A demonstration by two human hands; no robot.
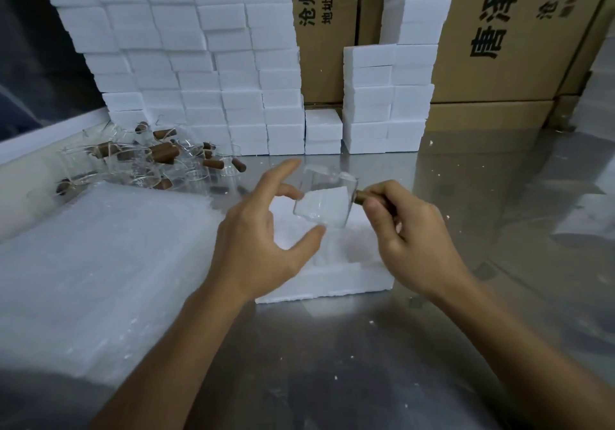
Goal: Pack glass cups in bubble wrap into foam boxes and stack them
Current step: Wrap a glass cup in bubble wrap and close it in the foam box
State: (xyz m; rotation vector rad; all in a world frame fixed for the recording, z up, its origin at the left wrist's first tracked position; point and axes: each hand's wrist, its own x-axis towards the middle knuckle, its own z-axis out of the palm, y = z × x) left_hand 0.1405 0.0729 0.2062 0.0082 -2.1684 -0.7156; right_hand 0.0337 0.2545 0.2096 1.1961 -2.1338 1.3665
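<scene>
A clear glass cup (327,201) with a brown wooden handle hangs tilted over an open white foam box (332,280) on the metal table. My right hand (409,233) pinches the wooden handle at the cup's right side. My left hand (266,230) is spread beside the cup's left, fingers relaxed, thumb just under the glass; whether it touches the cup I cannot tell. A thick stack of bubble wrap sheets (100,273) lies to the left of the box.
A heap of several more glass cups with wooden handles (153,160) lies at the back left. Stacks of white foam boxes (206,63) form a wall behind, with lower stacks (382,103) to the right. Cardboard cartons (506,40) stand behind those.
</scene>
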